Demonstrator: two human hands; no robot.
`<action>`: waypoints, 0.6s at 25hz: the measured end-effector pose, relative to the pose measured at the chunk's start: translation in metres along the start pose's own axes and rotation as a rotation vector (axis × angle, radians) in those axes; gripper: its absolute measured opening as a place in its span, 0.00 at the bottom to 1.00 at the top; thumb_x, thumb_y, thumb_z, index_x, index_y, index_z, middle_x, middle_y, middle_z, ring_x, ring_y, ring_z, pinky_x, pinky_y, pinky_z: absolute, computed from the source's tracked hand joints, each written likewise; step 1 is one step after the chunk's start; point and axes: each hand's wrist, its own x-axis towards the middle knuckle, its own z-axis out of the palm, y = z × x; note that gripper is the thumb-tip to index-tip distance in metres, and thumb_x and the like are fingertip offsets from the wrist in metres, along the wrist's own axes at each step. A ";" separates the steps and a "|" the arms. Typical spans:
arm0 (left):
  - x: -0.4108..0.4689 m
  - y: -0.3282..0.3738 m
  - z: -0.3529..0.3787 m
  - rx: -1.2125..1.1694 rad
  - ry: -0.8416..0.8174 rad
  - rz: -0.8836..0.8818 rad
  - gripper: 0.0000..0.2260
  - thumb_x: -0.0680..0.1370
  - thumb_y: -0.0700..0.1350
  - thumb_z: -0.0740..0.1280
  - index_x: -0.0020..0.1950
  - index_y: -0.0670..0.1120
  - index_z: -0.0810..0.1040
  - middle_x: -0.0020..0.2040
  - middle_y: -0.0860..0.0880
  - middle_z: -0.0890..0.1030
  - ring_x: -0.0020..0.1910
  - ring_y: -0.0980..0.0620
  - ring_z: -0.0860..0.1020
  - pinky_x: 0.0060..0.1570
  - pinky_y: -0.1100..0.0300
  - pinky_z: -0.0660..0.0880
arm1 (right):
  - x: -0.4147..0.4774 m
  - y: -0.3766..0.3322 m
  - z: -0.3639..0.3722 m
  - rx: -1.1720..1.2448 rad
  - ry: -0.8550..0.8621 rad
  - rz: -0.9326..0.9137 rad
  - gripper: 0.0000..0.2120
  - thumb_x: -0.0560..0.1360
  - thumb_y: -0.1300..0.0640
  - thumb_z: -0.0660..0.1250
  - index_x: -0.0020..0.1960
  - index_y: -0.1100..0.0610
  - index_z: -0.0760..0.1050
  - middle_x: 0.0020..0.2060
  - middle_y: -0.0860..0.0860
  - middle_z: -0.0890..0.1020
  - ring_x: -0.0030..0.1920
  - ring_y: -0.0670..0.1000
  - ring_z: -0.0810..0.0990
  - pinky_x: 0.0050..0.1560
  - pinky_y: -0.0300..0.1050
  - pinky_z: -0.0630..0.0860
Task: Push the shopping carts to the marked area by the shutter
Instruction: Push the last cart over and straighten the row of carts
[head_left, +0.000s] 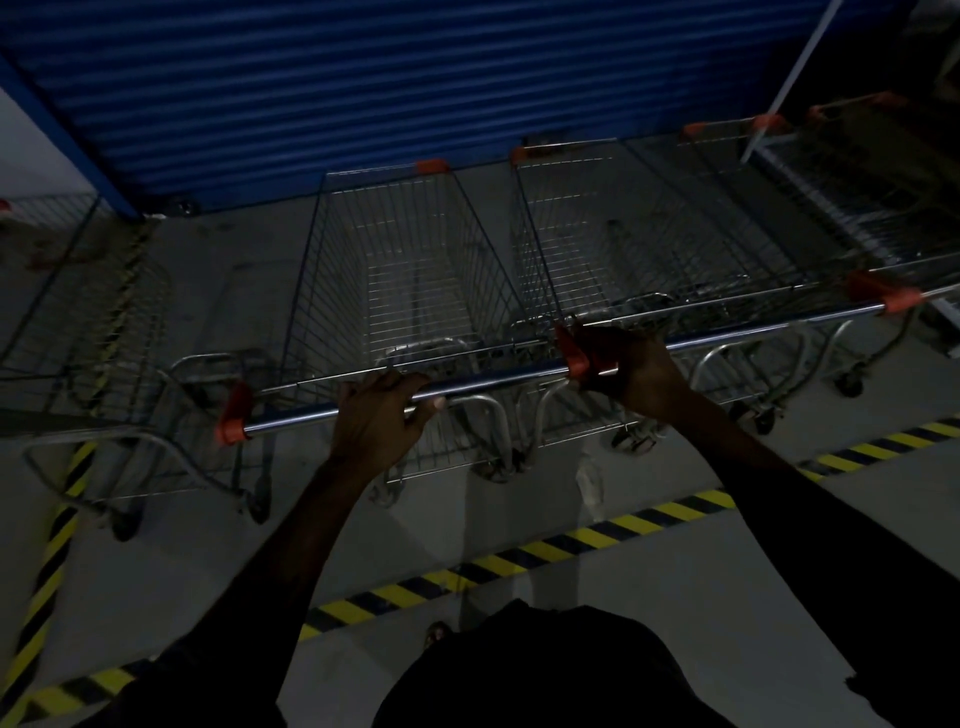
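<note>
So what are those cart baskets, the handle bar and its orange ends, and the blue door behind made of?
Cart basket: thin steel-looking wire in a grid, shiny silver, see-through mesh.
Handle bar: a smooth metal tube, probably chromed, with a bright glint along it.
Orange end caps: matte and blocky, likely moulded plastic.
Blue shutter: ribbed horizontal slats, apparently painted metal; the dim light leaves this uncertain.

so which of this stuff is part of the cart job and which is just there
Part of the job:
- left cart, left hand on its handle bar
- right cart, right hand at its handle's orange end cap
- blue shutter
- yellow-black floor tape

Just there:
- parked carts at far right
- cart at left edge
</note>
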 end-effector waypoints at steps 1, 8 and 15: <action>0.000 0.002 0.000 0.010 0.000 -0.008 0.23 0.78 0.66 0.57 0.60 0.55 0.82 0.53 0.52 0.85 0.57 0.43 0.81 0.58 0.45 0.69 | 0.000 0.000 -0.001 0.008 0.002 -0.002 0.37 0.70 0.31 0.73 0.72 0.50 0.76 0.65 0.49 0.82 0.61 0.48 0.83 0.60 0.53 0.80; 0.001 0.001 0.000 0.003 -0.024 -0.001 0.23 0.79 0.66 0.56 0.61 0.55 0.82 0.53 0.52 0.85 0.57 0.44 0.80 0.57 0.46 0.69 | -0.001 0.002 0.000 -0.021 0.001 -0.040 0.37 0.72 0.32 0.72 0.73 0.52 0.75 0.66 0.50 0.81 0.62 0.50 0.82 0.62 0.52 0.79; -0.001 0.002 -0.002 -0.029 -0.047 0.002 0.25 0.79 0.67 0.55 0.61 0.54 0.82 0.55 0.52 0.84 0.59 0.44 0.79 0.57 0.47 0.68 | -0.001 0.007 0.004 -0.067 -0.002 -0.023 0.37 0.69 0.35 0.75 0.73 0.50 0.75 0.68 0.48 0.79 0.66 0.49 0.80 0.66 0.52 0.77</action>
